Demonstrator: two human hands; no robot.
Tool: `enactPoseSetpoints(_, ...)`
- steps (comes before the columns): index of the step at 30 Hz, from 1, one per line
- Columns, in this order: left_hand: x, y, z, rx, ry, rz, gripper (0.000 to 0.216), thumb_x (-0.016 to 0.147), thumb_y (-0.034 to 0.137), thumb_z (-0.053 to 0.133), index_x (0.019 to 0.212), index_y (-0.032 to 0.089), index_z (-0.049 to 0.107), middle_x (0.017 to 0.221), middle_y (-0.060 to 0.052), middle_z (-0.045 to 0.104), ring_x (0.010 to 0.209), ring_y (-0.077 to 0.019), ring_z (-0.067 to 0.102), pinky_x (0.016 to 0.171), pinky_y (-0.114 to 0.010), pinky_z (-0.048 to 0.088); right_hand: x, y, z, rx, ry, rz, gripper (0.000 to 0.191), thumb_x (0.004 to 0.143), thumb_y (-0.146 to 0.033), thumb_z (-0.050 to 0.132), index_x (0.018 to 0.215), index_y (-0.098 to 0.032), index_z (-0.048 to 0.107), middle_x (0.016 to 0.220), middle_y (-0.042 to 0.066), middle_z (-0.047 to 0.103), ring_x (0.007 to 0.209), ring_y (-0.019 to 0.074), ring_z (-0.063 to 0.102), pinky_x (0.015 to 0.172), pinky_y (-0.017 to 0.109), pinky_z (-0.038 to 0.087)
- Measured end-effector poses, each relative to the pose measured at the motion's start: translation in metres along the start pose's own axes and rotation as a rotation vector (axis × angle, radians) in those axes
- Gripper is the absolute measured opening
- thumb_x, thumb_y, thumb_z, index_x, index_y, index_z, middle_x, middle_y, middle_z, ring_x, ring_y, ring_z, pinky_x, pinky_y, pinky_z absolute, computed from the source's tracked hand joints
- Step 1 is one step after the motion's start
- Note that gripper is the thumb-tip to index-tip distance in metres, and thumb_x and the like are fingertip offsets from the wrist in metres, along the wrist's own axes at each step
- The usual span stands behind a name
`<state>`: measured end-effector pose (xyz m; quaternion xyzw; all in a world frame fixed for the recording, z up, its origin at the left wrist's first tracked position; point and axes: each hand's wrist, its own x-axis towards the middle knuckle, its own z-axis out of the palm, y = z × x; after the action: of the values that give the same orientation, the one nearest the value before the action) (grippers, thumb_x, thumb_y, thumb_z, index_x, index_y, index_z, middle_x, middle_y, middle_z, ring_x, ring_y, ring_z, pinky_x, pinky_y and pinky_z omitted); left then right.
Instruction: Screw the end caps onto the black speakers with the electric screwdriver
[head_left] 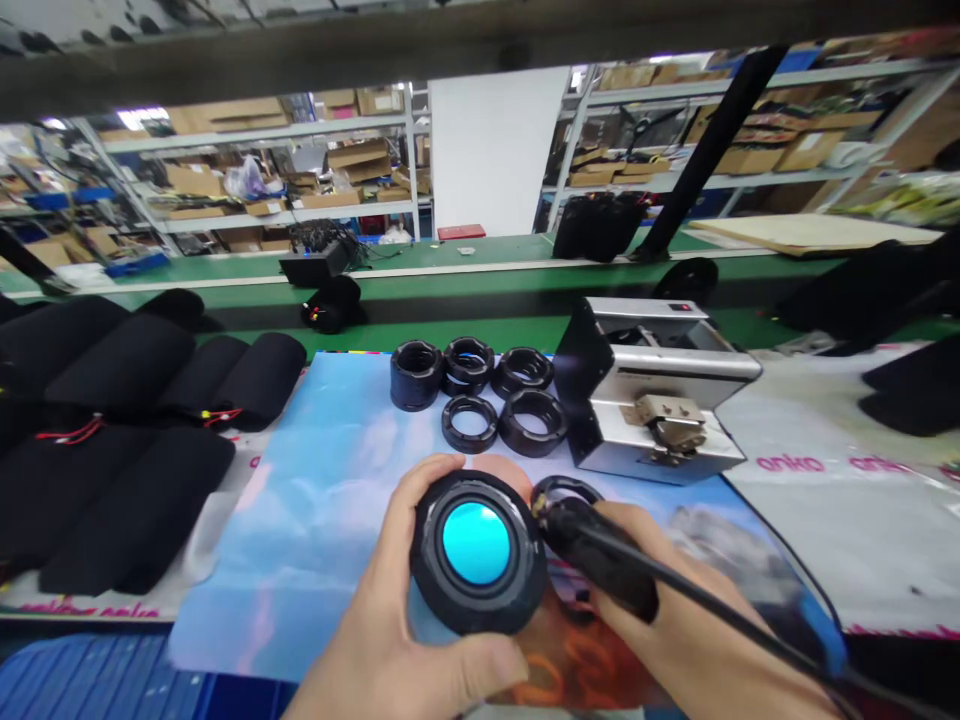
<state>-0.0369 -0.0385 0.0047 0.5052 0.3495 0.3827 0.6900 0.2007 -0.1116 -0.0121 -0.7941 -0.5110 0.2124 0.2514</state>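
Observation:
My left hand point(390, 620) is wrapped round a black round speaker unit point(478, 552) with a shiny blue centre, held face up over the blue printed mat point(322, 500). My right hand point(675, 620) grips a black corded tool point(600, 555) whose tip touches the speaker's right rim. A black ring point(568, 490) lies on the mat just behind the tool tip. Several more black rings point(480, 395) sit in a group further back on the mat.
A metal box-shaped machine point(652, 400) stands right of the rings. Black fabric cylinders point(127, 420) with red wires lie at the left. A green conveyor point(450, 290) runs behind, shelves with cartons beyond. The tool's cord point(787, 650) trails to the lower right.

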Motion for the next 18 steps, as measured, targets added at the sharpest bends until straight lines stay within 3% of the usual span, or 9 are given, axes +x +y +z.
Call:
enactPoseSetpoints(2,-0.001,0.003,-0.004,0.043,0.003,0.004,0.107,0.067,0.042,0.108,0.16,0.034,0.055,0.159,-0.008,0.069,0.149,-0.0391,0.065,0.121,-0.039,0.058,-0.004,0.012,0.003,-0.009,-0.031,0.011,0.035,0.088,-0.029,0.052,0.115,-0.03,0.074,0.089,0.001,0.079,0.081,0.0275,0.079,0.07,0.033,0.053)
enactPoseSetpoints(4,0.002,0.007,-0.007,0.115,0.015,0.052,0.1,0.069,0.039,0.107,0.157,0.033,0.059,0.16,-0.006,0.069,0.144,-0.0371,0.07,0.114,-0.036,0.063,-0.001,0.024,-0.003,0.001,-0.019,0.047,0.033,0.086,-0.039,0.057,0.114,-0.029,0.073,0.091,0.003,0.079,0.082,0.0287,0.078,0.071,0.034,0.055)
enactPoseSetpoints(8,0.007,0.02,0.001,0.23,0.124,0.102,0.087,0.068,0.042,0.106,0.145,0.035,0.069,0.149,-0.001,0.077,0.125,-0.0321,0.081,0.095,-0.028,0.07,0.009,0.041,-0.033,0.025,0.064,0.129,0.06,0.081,-0.058,0.061,0.129,-0.023,0.068,0.103,0.009,0.079,0.094,0.0338,0.077,0.088,0.044,0.063)
enactPoseSetpoints(12,0.007,0.03,0.01,0.344,0.186,0.116,0.08,0.069,0.049,0.104,0.14,0.035,0.072,0.146,0.0,0.078,0.119,-0.0305,0.082,0.088,-0.027,0.071,0.015,0.044,-0.052,0.034,0.015,0.106,0.064,0.081,-0.051,0.065,0.139,-0.023,0.068,0.123,0.011,0.078,0.114,0.0356,0.076,0.106,0.049,0.062)
enactPoseSetpoints(18,0.015,0.02,0.002,0.46,0.164,0.296,0.082,0.068,0.06,0.104,0.14,0.033,0.074,0.147,-0.003,0.077,0.12,-0.0317,0.081,0.087,-0.031,0.07,0.025,0.042,-0.043,0.067,-0.138,-0.027,0.061,0.089,-0.036,0.072,0.15,-0.037,0.068,0.149,0.001,0.07,0.133,0.03,0.07,0.112,0.04,0.061)
